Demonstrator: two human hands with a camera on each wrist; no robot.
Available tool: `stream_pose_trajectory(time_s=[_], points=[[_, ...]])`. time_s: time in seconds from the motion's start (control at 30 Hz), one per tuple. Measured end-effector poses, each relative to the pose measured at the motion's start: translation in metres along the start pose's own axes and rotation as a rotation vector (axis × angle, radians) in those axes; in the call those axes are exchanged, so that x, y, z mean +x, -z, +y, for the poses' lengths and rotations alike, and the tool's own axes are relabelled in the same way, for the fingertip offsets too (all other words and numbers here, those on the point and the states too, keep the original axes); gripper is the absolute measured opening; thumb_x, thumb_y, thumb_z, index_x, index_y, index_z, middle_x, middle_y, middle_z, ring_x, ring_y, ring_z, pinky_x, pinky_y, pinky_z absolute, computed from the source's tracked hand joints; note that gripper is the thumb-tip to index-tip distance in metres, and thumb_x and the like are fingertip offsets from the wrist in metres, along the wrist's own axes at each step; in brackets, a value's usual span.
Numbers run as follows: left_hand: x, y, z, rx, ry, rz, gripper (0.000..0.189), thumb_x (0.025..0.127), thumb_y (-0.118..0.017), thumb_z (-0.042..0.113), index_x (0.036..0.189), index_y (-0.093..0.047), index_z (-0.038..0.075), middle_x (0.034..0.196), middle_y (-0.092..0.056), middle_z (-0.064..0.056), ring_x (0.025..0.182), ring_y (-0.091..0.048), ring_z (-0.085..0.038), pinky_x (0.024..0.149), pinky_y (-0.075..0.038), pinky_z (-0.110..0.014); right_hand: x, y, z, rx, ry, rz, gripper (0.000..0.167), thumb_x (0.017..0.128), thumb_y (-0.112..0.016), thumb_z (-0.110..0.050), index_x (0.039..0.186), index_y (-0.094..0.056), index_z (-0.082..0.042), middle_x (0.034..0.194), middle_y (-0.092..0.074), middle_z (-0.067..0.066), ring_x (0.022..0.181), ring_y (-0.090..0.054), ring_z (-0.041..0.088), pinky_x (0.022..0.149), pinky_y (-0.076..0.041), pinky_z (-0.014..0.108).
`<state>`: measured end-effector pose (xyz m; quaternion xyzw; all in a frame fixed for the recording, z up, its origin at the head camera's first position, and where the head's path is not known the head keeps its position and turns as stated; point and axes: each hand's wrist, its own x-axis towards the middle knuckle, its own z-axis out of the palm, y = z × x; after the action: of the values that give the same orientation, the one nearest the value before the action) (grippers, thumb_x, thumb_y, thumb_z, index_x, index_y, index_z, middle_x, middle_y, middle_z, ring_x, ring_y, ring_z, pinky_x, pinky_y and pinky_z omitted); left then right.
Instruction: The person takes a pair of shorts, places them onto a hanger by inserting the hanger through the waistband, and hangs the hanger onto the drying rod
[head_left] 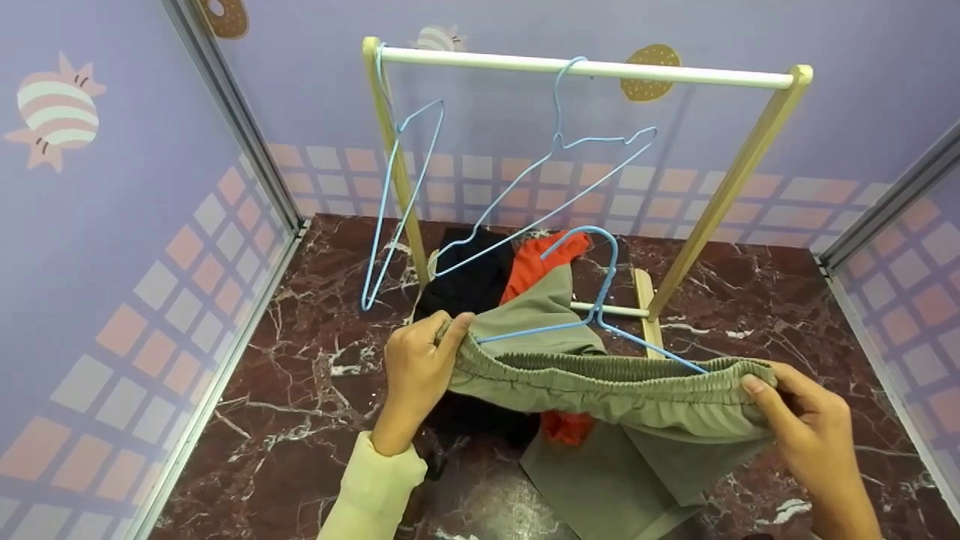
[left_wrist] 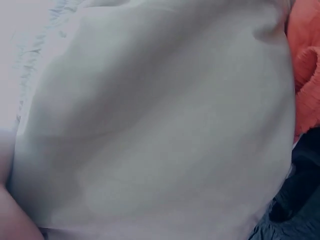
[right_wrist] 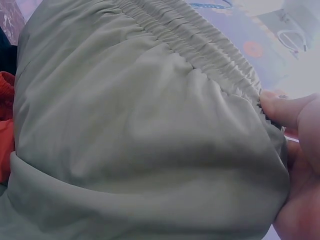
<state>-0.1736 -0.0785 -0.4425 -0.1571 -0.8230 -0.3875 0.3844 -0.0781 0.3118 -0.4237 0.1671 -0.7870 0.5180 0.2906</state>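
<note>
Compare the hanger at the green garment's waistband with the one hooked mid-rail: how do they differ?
The waistband hanger has its hook off the rail, while the mid-rail hanger hangs from it. The waistband hanger is partly hidden by the green garment; the mid-rail hanger is bare. Both are blue.

Gry-grn garment (head_left: 616, 397), lt-blu hanger (head_left: 598, 314)

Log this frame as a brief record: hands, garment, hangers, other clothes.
Left hand: grips one end of the waistband
Right hand: grips the other end
Garment: green, gathered at the waist
Held-up hanger: blue, arms reaching into the waistband, hook off the rail
Other hangers: two, blue, bare, on the rail
Other clothes: black and red, below the garment
</note>
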Motion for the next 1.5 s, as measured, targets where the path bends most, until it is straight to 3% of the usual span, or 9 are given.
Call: stream_pose_trajectory(time_s=[0.27, 0.43, 0.57, 0.7, 0.87, 1.0, 1.17, 1.3, 1.5], points=[[0.004, 0.001, 0.003, -0.095, 0.03, 0.042, 0.061, 0.094, -0.055, 0.049, 0.054, -0.031, 0.01, 0.049, -0.025, 0.003, 0.048, -0.017, -0.004, 0.046, -0.017, -0.023, -0.002, 0.0, -0.002, -0.077, -0.021, -0.113, 0.024, 0.079, -0.056, 0.025, 0.092, -0.065, 0.008, 0.069, -0.059, -0.003, 0.052, -0.047, 0.003, 0.045, -0.034, 0.022], [0.005, 0.003, 0.003, -0.104, 0.044, 0.033, 0.058, 0.093, -0.062, 0.042, 0.054, -0.031, 0.01, 0.05, -0.024, 0.004, 0.049, -0.016, -0.004, 0.045, -0.017, -0.023, -0.004, -0.001, -0.005, -0.151, -0.038, -0.196, 0.026, 0.077, -0.065, 0.019, 0.088, -0.064, -0.004, 0.063, -0.047, -0.007, 0.05, -0.037, 0.002, 0.043, -0.029, 0.021], [0.005, 0.004, 0.004, -0.112, 0.048, 0.022, 0.057, 0.092, -0.065, 0.037, 0.054, -0.031, 0.011, 0.05, -0.024, 0.005, 0.049, -0.017, -0.004, 0.045, -0.017, -0.023, -0.004, -0.004, -0.008, -0.189, -0.024, -0.263, 0.03, 0.074, -0.071, 0.015, 0.089, -0.066, -0.01, 0.064, -0.048, -0.009, 0.051, -0.038, 0.0, 0.045, -0.032, 0.019], [0.005, 0.005, 0.003, -0.107, 0.045, 0.014, 0.057, 0.092, -0.063, 0.04, 0.054, -0.032, 0.011, 0.05, -0.026, 0.005, 0.048, -0.018, -0.005, 0.046, -0.018, -0.022, -0.004, -0.009, -0.01, -0.219, -0.002, -0.302, 0.028, 0.074, -0.073, 0.012, 0.085, -0.067, -0.014, 0.065, -0.051, -0.012, 0.053, -0.042, -0.002, 0.048, -0.035, 0.015], [0.004, 0.004, 0.002, -0.08, 0.017, 0.001, 0.058, 0.093, -0.057, 0.049, 0.054, -0.035, 0.012, 0.05, -0.029, 0.004, 0.048, -0.022, -0.006, 0.047, -0.02, -0.022, -0.006, -0.013, -0.011, -0.229, 0.025, -0.372, 0.036, 0.077, -0.072, 0.008, 0.071, -0.054, -0.022, 0.061, -0.042, -0.012, 0.052, -0.035, -0.005, 0.046, -0.032, 0.013], [0.002, 0.003, 0.001, -0.041, -0.046, -0.049, 0.058, 0.094, -0.054, 0.053, 0.055, -0.037, 0.013, 0.05, -0.029, 0.004, 0.049, -0.023, -0.006, 0.047, -0.02, -0.022, -0.007, -0.014, -0.009, -0.229, 0.049, -0.342, 0.043, 0.076, -0.072, 0.01, 0.064, -0.048, -0.023, 0.059, -0.038, -0.011, 0.052, -0.031, -0.008, 0.046, -0.029, 0.013], [-0.002, 0.0, 0.001, 0.044, -0.13, -0.125, 0.061, 0.092, -0.046, 0.064, 0.057, -0.037, 0.014, 0.054, -0.025, 0.007, 0.05, -0.022, -0.007, 0.047, -0.018, -0.022, -0.006, -0.014, -0.007, -0.236, 0.113, -0.23, 0.041, 0.068, -0.072, 0.015, 0.064, -0.05, -0.019, 0.057, -0.04, -0.012, 0.053, -0.033, -0.008, 0.045, -0.028, 0.013], [-0.003, 0.0, 0.001, 0.075, -0.145, -0.157, 0.061, 0.091, -0.042, 0.066, 0.058, -0.038, 0.015, 0.056, -0.024, 0.008, 0.049, -0.023, -0.007, 0.047, -0.018, -0.021, -0.004, -0.016, -0.014, -0.218, 0.147, -0.183, 0.038, 0.064, -0.071, 0.018, 0.063, -0.051, -0.015, 0.056, -0.041, -0.008, 0.052, -0.034, -0.007, 0.045, -0.027, 0.013], [-0.001, 0.0, 0.0, 0.036, -0.123, -0.123, 0.057, 0.095, -0.045, 0.059, 0.059, -0.039, 0.014, 0.054, -0.028, 0.004, 0.05, -0.024, -0.008, 0.047, -0.021, -0.024, -0.007, -0.012, -0.005, -0.239, 0.136, -0.181, 0.04, 0.065, -0.072, 0.018, 0.064, -0.053, -0.017, 0.057, -0.042, -0.01, 0.052, -0.034, -0.008, 0.045, -0.027, 0.013]])
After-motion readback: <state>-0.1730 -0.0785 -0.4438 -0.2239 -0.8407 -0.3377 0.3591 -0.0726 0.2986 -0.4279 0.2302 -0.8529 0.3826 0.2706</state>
